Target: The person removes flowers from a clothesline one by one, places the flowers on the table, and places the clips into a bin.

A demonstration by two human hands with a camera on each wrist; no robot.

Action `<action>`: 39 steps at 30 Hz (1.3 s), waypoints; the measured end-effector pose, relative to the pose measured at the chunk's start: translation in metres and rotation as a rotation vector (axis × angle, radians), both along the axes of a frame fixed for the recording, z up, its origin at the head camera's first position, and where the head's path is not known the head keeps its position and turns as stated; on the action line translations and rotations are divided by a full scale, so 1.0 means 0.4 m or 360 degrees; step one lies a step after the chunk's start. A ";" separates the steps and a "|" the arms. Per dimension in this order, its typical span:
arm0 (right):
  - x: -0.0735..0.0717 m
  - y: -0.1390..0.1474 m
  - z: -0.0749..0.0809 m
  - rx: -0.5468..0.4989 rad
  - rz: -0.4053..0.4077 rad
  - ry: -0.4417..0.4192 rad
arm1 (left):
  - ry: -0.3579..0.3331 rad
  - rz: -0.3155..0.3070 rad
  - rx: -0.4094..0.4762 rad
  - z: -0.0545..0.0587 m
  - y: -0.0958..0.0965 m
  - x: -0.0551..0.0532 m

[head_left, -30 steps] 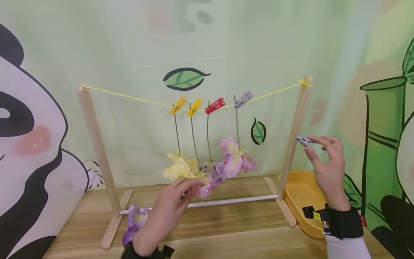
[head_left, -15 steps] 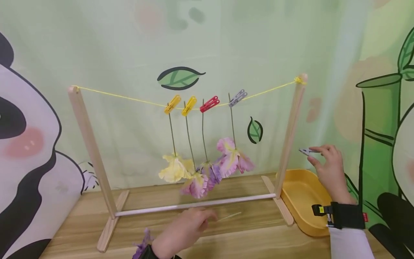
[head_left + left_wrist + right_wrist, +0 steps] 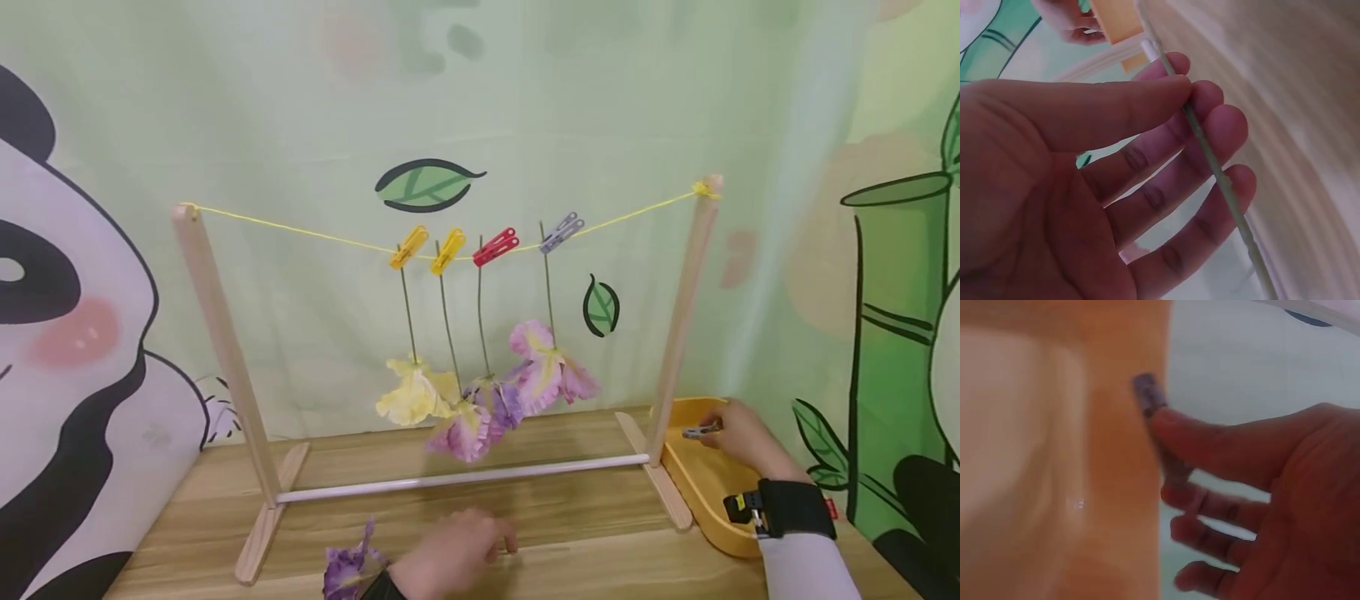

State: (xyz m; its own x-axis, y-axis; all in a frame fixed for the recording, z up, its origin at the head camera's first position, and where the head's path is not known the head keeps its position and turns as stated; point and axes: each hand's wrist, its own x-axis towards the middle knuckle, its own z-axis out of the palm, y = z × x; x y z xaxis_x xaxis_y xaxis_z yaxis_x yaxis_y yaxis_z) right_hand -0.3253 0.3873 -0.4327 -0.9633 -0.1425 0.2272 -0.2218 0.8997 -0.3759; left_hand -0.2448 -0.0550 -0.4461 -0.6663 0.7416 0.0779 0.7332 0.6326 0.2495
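Note:
My left hand (image 3: pixel 453 550) is low over the table, in front of the rack. Between thumb and fingertips it pinches a thin green flower stem (image 3: pixel 1219 172), best seen in the left wrist view. Beside that wrist shows a purple artificial flower (image 3: pixel 347 571), which moves along with the hand. My right hand (image 3: pixel 746 437) holds a grey clothespin (image 3: pixel 701 431) over the yellow tray (image 3: pixel 678 454); the right wrist view has this clothespin (image 3: pixel 1149 394) blurred between thumb and index finger. From the yellow string (image 3: pixel 300 225) hang several flowers by clothespins, including a pink one (image 3: pixel 540 367).
A wooden rack with a left post (image 3: pixel 225 342), a right post (image 3: pixel 682 325) and a white crossbar (image 3: pixel 465 477) stands on the wood-grain table (image 3: pixel 600 542). Behind it hangs a printed backdrop (image 3: pixel 300 108). The tray sits close to the right post's foot.
My right hand has lowered the grey clothespin from beside the right post to the tray. The left hand has moved down from the hanging flowers towards the table, the purple flower moving with it.

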 end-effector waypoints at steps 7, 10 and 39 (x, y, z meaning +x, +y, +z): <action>0.008 -0.001 -0.013 -0.0069 0.0019 -0.0200 | 0.0038 -0.0022 -0.0056 -0.016 0.014 0.003; 0.015 -0.003 -0.020 -0.0059 0.0040 -0.0230 | 0.0031 -0.0014 -0.0069 -0.036 0.022 0.000; 0.190 -0.256 0.268 -0.0144 0.0454 0.0095 | 0.0031 0.0171 0.1128 0.183 -0.092 -0.004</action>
State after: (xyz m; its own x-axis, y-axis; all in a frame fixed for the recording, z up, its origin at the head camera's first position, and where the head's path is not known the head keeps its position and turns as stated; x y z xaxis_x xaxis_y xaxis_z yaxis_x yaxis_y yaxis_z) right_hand -0.2493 0.2850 -0.3255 -0.8719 -0.3820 0.3064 -0.4849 0.7614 -0.4302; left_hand -0.2463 -0.0919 -0.3729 -0.7265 0.4383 0.5293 0.6844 0.3924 0.6146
